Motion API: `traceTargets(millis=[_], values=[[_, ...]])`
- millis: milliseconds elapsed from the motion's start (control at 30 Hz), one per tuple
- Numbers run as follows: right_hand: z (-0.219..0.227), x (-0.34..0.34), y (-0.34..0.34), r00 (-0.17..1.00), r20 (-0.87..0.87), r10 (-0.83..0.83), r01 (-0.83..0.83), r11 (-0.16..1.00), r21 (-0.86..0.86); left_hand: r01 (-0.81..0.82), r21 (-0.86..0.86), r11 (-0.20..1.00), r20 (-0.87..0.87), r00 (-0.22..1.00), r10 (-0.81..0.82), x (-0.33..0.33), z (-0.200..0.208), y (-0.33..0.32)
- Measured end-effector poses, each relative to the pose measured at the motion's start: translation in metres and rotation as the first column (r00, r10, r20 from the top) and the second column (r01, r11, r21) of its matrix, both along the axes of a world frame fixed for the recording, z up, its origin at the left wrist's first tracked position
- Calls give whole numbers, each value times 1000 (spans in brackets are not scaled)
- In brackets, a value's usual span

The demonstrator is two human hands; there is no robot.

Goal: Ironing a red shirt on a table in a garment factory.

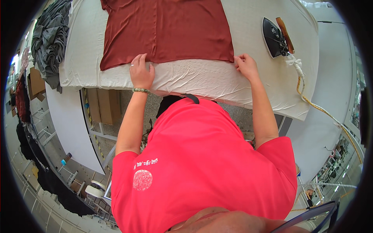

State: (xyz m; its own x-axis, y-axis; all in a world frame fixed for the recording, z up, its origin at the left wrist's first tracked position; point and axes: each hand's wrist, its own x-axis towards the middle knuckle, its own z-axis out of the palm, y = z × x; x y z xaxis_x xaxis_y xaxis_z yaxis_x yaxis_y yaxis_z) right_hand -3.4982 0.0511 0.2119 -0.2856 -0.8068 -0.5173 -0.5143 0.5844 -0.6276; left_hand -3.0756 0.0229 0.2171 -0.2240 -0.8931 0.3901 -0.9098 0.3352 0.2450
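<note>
Head view shows me the garment (pixel 182 33), dark red, spread on the white-covered table (pixel 194 77) with its hem toward the wearer. I see the left hand (pixel 142 72) loosely open, thumb apart, fingertips at the hem; the right hand (pixel 245 66), fingers curled, pinches the right corner. An iron (pixel 274 39) sits farther right, clear of the cloth; grey fabric (pixel 50 42) heaps at left.

"What's worn on top?"
"A bright pinkish-red short-sleeved T-shirt (pixel 210 163) with a round white chest print (pixel 143 180)."
"Any jewellery?"
"A green-beaded bracelet (pixel 140 90), and a silvery ring (pixel 132 65) on the left hand (pixel 142 73)."
</note>
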Motion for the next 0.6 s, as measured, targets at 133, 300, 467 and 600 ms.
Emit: traceTargets(millis=[133, 300, 467, 600], values=[[-13, -18, 5, 990, -134, 37, -56, 989, -140, -73, 32, 997, 56, 996, 71, 15, 4, 4], [30, -61, -34, 754, -654, -68, -414, 724, -552, -94, 53, 994, 166, 983, 84, 35, 2, 4], [60, -116, -72, 320, -897, -304, -515, 739, -434, -62, -1, 998, 223, 973, 60, 37, 1, -9], [50, -86, -67, 543, -824, -163, -621, 582, -525, -92, 53, 994, 316, 946, 71, 56, 0, -13]])
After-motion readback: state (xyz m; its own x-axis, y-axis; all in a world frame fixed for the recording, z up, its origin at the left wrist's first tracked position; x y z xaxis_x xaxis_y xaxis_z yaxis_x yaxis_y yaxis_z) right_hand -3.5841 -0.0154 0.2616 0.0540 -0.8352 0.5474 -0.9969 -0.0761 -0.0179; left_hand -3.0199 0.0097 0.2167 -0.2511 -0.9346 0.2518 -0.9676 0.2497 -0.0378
